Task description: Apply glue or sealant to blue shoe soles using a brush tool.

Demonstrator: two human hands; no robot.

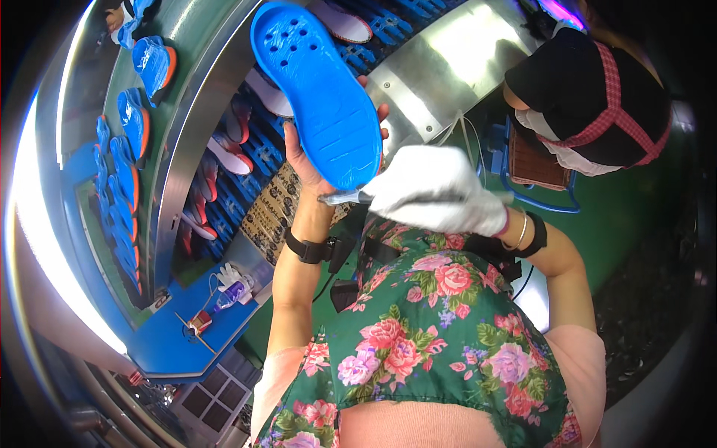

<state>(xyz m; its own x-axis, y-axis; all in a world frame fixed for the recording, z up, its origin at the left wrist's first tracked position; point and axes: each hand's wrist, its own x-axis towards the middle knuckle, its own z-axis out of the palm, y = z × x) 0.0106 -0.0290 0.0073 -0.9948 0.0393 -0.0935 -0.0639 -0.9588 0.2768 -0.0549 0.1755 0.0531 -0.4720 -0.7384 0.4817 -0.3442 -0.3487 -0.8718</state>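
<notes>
My bare left hand [305, 160] holds up a blue shoe sole [328, 112] from beneath, its fingers curling past the right edge. Round holes pierce the wide far end of the sole, lines cross its middle, and its surface has a wet shine. Wearing a white glove, my right hand [429, 190] is closed around a slim brush [343, 198] with a dark handle. The pale tip of the brush lies beside the near, heel end of the sole, close to my left wrist. Whether the tip touches the sole, I cannot tell.
Several blue soles with orange edges [134, 123] line a green belt at left. Beyond my left hand, a rack [258, 175] carries red-and-white shoe pieces [228, 153]. A purple bottle [230, 295] lies on a blue table [168, 336]. Another person [582, 97] sits at right, beside a metal housing [448, 75].
</notes>
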